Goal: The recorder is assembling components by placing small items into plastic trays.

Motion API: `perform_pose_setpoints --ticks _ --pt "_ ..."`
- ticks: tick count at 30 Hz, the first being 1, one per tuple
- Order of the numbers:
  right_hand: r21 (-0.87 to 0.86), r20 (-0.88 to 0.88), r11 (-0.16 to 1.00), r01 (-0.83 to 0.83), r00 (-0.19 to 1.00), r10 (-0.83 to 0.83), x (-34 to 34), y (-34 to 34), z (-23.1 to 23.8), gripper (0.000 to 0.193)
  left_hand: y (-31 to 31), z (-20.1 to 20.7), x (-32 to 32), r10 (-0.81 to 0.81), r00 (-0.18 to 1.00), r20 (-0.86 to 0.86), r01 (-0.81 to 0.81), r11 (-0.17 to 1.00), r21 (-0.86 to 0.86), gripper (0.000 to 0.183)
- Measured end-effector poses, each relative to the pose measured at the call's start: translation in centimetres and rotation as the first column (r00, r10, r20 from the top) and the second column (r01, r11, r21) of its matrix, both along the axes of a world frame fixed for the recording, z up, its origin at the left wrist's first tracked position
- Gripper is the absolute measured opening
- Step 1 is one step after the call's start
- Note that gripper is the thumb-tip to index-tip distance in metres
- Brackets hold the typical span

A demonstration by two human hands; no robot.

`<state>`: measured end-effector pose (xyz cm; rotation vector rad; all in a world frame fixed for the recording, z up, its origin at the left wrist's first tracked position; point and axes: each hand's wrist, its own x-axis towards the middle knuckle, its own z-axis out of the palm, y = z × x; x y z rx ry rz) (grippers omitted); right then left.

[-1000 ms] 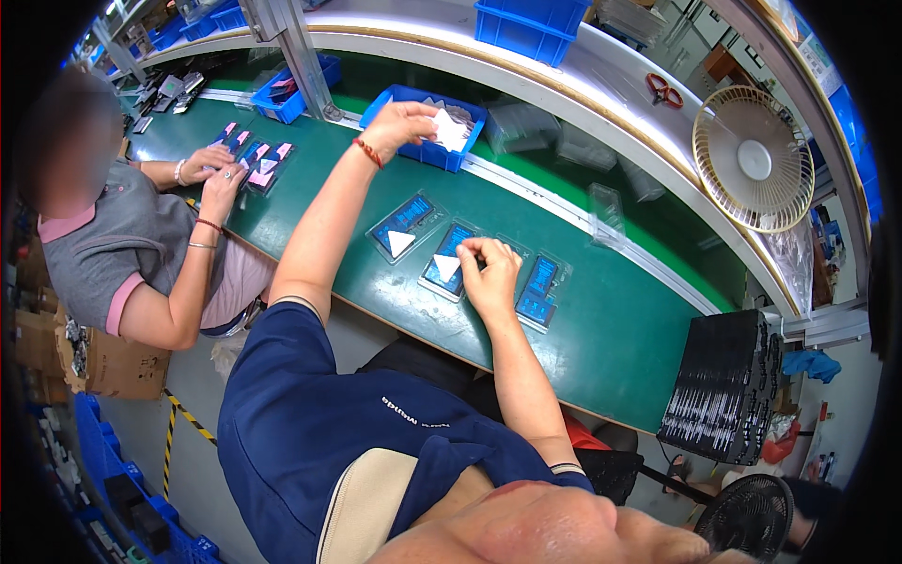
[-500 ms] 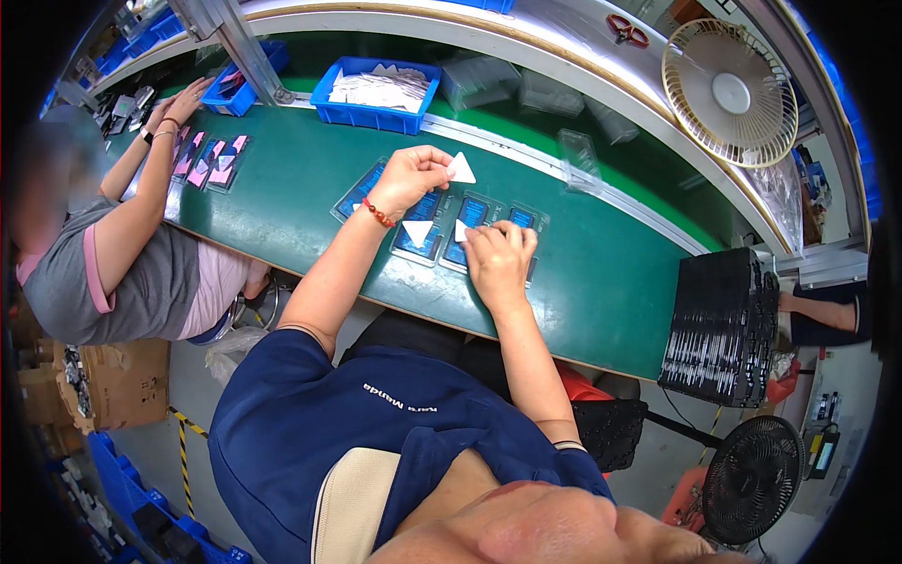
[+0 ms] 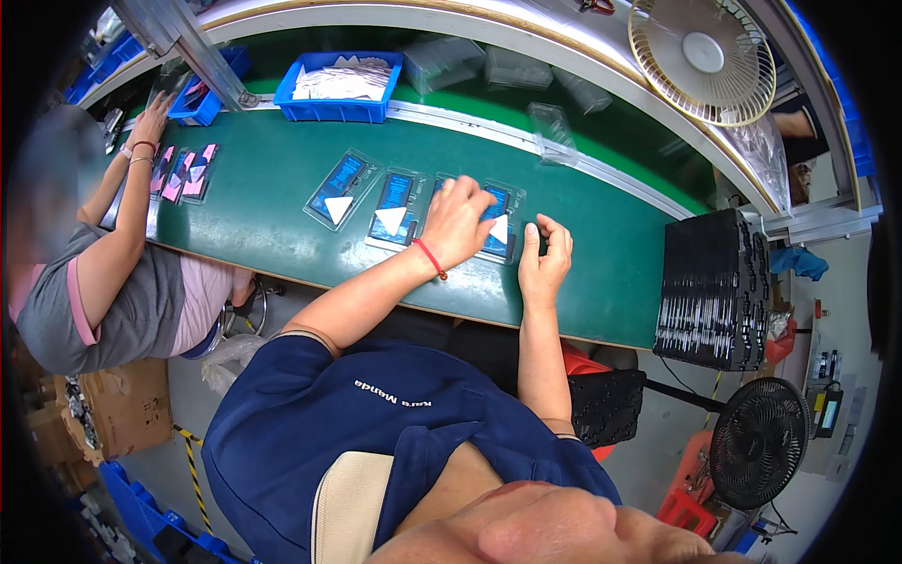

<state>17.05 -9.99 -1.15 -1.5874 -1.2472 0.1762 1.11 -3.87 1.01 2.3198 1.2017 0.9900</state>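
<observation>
Several clear plastic trays with dark blue, phone-shaped panels lie in a row on the green table. White triangular pieces rest on the leftmost panel [image 3: 346,179], with its triangle [image 3: 338,209], and on the second panel [image 3: 396,193], with its triangle [image 3: 389,221]. My left hand [image 3: 456,224] covers much of the third tray. Its thumb and index finger are apart, beside the white triangle [image 3: 500,228] on the rightmost panel [image 3: 495,247]; whether the thumb touches it is unclear. Right of that tray, my right hand [image 3: 546,261] has loosely curved fingers, thumb apart, with nothing visible in it.
A blue bin [image 3: 335,111] of white pieces stands behind the trays. Stacked black trays [image 3: 709,291] stand at the table's right end. At left, a co-worker's hand [image 3: 148,122] is near pink-marked panels [image 3: 194,179]. A beige fan [image 3: 702,54] sits at upper right.
My left hand has moved right and down from above the row; the triangle it held is no longer in its raised fingers. A triangle now shows on the rightmost panel. My right hand has moved right, off the trays.
</observation>
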Motion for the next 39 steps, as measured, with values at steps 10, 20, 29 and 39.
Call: perform_pose_setpoints --ticks 10,20,29,39 --pt "-0.402 0.518 0.845 -0.353 0.674 0.528 -4.0 -0.4 2.2 0.085 -0.8 -1.1 -9.4 0.457 0.825 -0.333 -0.472 0.881 0.041 0.069" --pt "-0.354 0.573 0.817 -0.455 0.585 0.574 -15.1 4.3 0.0 0.061 1.5 -3.5 -20.3 0.616 0.713 -0.336 -0.594 0.785 0.178 0.066" --pt "-0.171 0.245 0.677 -0.715 0.635 0.733 -23.3 7.9 0.5 0.073 4.5 -2.8 -30.5 0.687 0.625 -0.371 -0.727 0.685 0.045 0.068" --pt "-0.073 0.518 0.99 -0.122 0.843 0.142 0.4 2.6 4.5 0.068 2.6 2.5 -14.0 0.145 0.985 -0.097 -0.121 0.968 0.221 0.043"
